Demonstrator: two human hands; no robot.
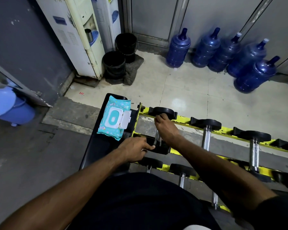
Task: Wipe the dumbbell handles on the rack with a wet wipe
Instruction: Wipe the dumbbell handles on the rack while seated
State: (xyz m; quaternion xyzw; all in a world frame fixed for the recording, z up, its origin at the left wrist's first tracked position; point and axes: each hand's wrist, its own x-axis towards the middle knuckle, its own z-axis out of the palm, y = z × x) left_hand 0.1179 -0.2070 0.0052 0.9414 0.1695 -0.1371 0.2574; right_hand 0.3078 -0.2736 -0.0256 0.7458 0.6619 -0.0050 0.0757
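A yellow rack (183, 117) holds several black-headed dumbbells with chrome handles. My right hand (165, 127) is curled over the far end of the leftmost dumbbell's handle (157, 138), right by its far head (163, 111). A small pale bit of wet wipe (158, 115) shows at its fingertips. My left hand (134, 151) pinches the near head (160, 148) of the same dumbbell. A teal wet wipe pack (114, 120) with its white lid flipped open lies on a black bench pad (96, 146) left of the rack.
More dumbbells (206, 135) (254, 146) sit to the right on the rack, with a lower row (182, 173) near my body. Blue water jugs (223, 53), two black bins (114, 65), a water dispenser (76, 35) and a blue bucket (8, 107) stand around.
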